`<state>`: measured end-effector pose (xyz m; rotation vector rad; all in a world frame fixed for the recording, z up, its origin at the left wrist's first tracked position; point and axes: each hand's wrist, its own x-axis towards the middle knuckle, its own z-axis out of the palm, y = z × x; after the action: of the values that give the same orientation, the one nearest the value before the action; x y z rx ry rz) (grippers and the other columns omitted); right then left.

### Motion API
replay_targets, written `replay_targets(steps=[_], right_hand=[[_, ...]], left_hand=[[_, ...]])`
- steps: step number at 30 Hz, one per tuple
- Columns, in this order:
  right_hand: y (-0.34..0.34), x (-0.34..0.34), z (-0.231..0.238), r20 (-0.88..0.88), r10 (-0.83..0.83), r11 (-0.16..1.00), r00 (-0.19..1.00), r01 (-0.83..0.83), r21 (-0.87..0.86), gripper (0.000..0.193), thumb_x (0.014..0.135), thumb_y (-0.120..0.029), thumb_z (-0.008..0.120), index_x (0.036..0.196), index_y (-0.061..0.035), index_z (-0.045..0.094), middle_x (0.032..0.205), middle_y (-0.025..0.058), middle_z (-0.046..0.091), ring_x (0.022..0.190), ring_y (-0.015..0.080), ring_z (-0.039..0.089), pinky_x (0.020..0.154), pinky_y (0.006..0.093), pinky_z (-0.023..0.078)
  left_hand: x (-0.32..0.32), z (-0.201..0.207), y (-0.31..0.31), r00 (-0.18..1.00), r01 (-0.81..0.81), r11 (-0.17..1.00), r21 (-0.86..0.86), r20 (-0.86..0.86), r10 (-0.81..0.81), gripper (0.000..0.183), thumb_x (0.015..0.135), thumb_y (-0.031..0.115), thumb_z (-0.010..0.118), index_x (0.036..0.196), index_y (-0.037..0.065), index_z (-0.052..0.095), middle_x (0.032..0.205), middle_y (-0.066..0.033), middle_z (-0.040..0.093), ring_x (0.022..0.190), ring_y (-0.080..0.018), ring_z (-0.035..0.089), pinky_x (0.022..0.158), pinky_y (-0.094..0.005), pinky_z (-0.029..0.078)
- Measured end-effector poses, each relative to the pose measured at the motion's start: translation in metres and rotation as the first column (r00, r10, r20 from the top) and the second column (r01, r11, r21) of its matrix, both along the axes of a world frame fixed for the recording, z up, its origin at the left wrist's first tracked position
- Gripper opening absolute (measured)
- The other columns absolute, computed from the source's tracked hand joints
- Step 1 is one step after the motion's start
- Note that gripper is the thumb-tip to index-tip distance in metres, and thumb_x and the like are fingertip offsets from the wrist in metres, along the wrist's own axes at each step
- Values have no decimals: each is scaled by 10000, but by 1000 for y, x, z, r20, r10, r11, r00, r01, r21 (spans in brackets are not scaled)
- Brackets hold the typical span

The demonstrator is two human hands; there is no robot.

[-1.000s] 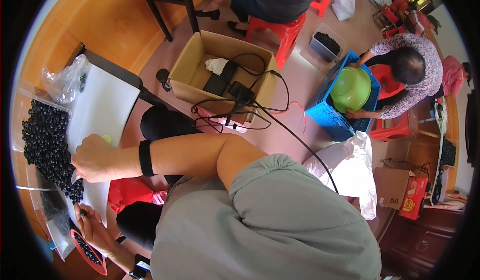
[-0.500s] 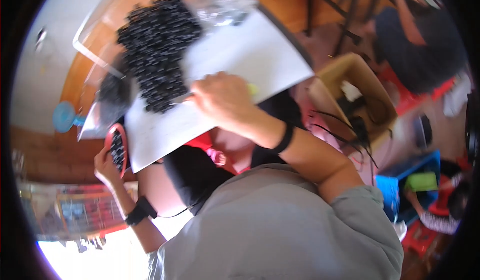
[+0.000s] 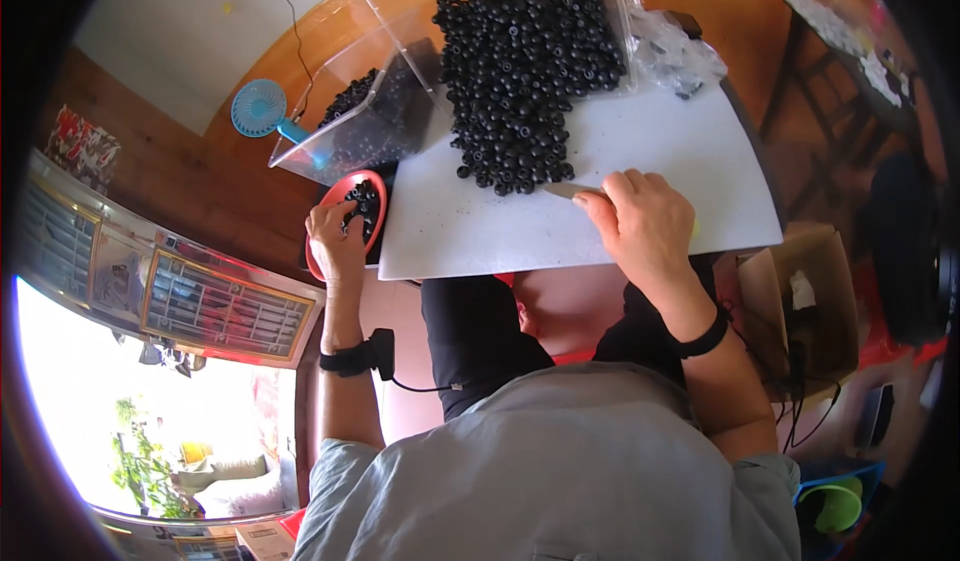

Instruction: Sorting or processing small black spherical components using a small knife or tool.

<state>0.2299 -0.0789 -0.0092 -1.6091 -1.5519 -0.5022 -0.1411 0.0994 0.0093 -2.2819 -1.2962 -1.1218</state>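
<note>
My right hand (image 3: 648, 223) is closed around a small knife (image 3: 572, 191). Its pale blade points left toward the near edge of a big heap of round black beads (image 3: 520, 81), some showing a hole. The heap spreads over the white board (image 3: 460, 236) in front of me. At the left, my left hand (image 3: 338, 246) reaches over the rim of a red oval bowl (image 3: 318, 201) holding more black beads (image 3: 366, 204). Its fingers are bent together among these beads; what they pinch, if anything, is too small to make out.
Behind the bowl stands a clear plastic bin (image 3: 350, 131) with black beads inside, and a blue fan (image 3: 260, 109) beside it. Crumpled clear plastic (image 3: 675, 51) lies at the board's far right. An open cardboard box (image 3: 835, 301) is at the right, below board height.
The view has swung, so the board and heap appear farther right and more level. My left hand has gone from the bowl's side to among its beads. My right hand still grips the knife.
</note>
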Motion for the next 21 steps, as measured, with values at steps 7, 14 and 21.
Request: replay_targets(steps=[7, 14, 21], right_hand=[[0, -1, 0, -2, -2, 1000, 1000, 2, 0, 318, 903, -300, 729, 750, -96, 539, 657, 50, 554, 602, 262, 560, 516, 404, 429], [-2, -4, 0, 54, 1, 1000, 999, -2, 17, 324, 873, -311, 751, 744, -91, 550, 653, 57, 558, 601, 261, 575, 520, 401, 458], [-5, -3, -1, 27, -14, 1000, 1000, 14, 17, 299, 875, -297, 742, 751, -100, 555, 669, 55, 562, 618, 268, 580, 532, 404, 459]], left_hand=[[105, 16, -41, 940, 342, 929, -137, 41, -340, 383, 787, 101, 795, 1158, 64, 705, 1107, -134, 649, 1051, -337, 588, 927, -432, 485], [152, -8, -37, 916, 360, 889, -282, -71, -394, 662, 838, 337, 783, 1387, 42, 561, 1361, -198, 568, 1194, -402, 542, 1026, -476, 449], [154, -20, -49, 865, 500, 817, -287, 136, -482, 590, 755, 106, 818, 1314, 61, 636, 1329, -207, 594, 1222, -405, 549, 1042, -481, 459]])
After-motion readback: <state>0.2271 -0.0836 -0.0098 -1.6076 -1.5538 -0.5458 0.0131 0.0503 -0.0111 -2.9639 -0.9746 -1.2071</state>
